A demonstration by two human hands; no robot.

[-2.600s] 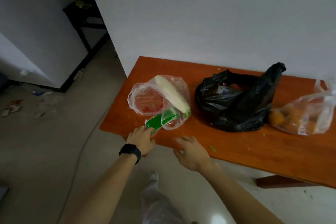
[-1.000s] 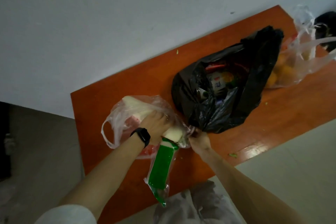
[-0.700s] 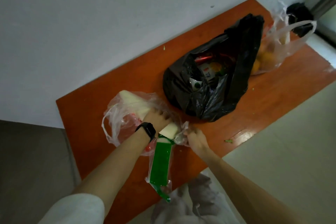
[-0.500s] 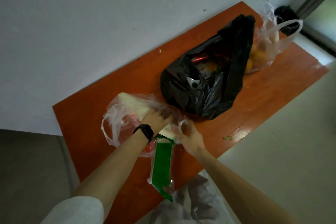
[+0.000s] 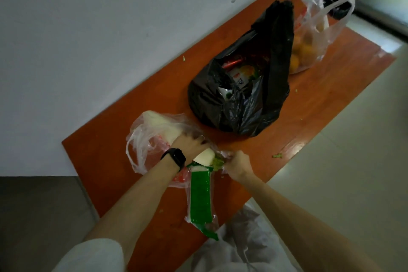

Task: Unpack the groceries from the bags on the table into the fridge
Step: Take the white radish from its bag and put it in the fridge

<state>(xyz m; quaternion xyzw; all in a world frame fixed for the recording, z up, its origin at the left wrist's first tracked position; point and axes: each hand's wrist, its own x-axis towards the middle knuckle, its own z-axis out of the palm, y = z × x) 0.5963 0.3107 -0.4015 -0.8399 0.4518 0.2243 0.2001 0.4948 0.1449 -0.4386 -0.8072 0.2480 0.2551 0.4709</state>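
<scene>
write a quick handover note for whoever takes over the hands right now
Left hand: grips the white radish in the clear bag at the table's near end.
Right hand: pinches that bag's plastic by the radish's leafy end.
Green packet hangs over the table edge below the radish.
Black bag, open with packets inside, sits mid-table; bag of oranges beyond it.
Done: nothing visibly unpacked.
Left: free the radish, empty all three bags into the fridge, not in view.
</scene>
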